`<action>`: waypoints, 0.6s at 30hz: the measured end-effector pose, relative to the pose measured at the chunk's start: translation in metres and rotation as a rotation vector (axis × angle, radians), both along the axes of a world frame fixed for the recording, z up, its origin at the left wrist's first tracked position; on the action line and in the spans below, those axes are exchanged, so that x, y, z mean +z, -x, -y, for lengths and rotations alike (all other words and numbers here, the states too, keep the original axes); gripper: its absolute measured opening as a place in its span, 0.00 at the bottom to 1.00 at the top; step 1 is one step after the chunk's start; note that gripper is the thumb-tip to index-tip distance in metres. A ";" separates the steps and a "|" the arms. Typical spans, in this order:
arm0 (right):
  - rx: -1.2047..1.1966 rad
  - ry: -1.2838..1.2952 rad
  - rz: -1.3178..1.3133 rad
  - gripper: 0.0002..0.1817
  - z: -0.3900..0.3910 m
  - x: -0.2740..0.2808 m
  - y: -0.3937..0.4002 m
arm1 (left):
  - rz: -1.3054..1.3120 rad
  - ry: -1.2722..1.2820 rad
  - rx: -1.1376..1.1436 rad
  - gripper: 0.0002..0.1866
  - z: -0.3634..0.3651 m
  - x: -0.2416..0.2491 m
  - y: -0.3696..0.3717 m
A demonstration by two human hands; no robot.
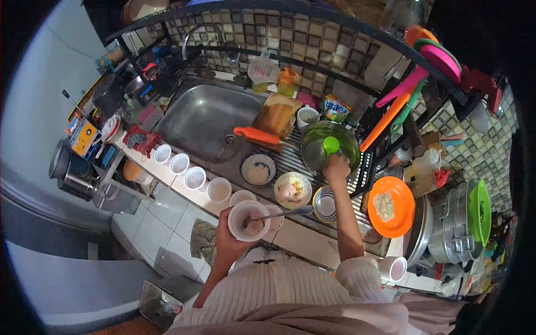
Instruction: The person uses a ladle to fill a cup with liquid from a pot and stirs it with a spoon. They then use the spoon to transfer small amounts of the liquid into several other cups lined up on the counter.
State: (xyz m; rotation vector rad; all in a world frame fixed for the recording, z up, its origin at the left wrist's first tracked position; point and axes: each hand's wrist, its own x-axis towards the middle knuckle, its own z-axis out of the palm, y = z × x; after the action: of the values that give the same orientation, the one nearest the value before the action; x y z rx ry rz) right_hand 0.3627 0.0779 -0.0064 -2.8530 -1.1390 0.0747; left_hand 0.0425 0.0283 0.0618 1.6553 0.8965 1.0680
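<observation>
My left hand (224, 240) is wrapped around a white plastic cup (239, 211), tilted so its inside faces me. A metal spoon (296, 211) rests in it, handle pointing right, with something brownish at its bowl end. My right hand (337, 169) reaches over a large round pot (350, 139), gripping a bright green scoop (331, 145); my fingers hide its handle. What the pot holds is too dim to name. Just in front of it are a bowl (308, 192) with pinkish and yellow food and a striped round container (325, 204).
Several white cups (195, 177) line the counter's front edge, left of me. A sink (206, 111) lies behind them, with an orange-handled knife (257, 135) at its right. A pale-bottomed bowl (258, 168), an orange plate (399, 218) and stacked cups (393, 269) are nearby.
</observation>
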 end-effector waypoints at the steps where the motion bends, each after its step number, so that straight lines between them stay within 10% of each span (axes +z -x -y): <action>1: 0.048 -0.077 0.136 0.15 0.002 -0.004 0.001 | 0.025 0.017 -0.016 0.39 -0.003 -0.003 -0.001; 18: -0.095 -1.116 -0.222 0.07 0.013 0.005 -0.019 | 0.090 0.060 -0.257 0.36 -0.092 0.021 -0.063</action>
State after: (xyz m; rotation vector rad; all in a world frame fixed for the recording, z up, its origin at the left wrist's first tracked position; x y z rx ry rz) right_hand 0.3812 0.0651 -0.0009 -1.8320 -0.6585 -0.1872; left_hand 0.1053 0.1200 0.0825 1.6091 0.6315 0.9222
